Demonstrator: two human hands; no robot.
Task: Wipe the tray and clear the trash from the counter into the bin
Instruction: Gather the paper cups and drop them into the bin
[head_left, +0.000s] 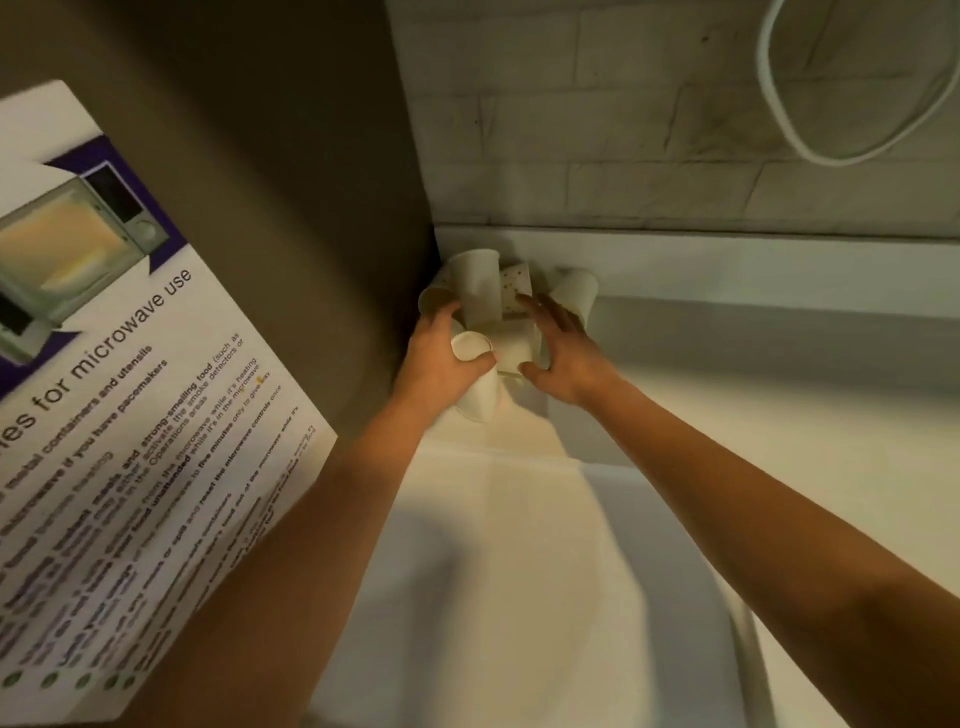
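Note:
Several white paper cups lie bunched in the far corner of the pale counter, one of them speckled. My left hand grips a cup with its thumb against the rim, and another cup shows under the palm. My right hand curls round the right side of the bunch, fingers on the speckled cup and thumb low at the front. A white cup sits just beyond my right hand. No tray or bin can be made out.
A brown cabinet side closes the corner on the left and carries a microwave-use poster. A tiled wall stands behind, with a white cable loop hanging at the top right. A white sheet lies under my arms.

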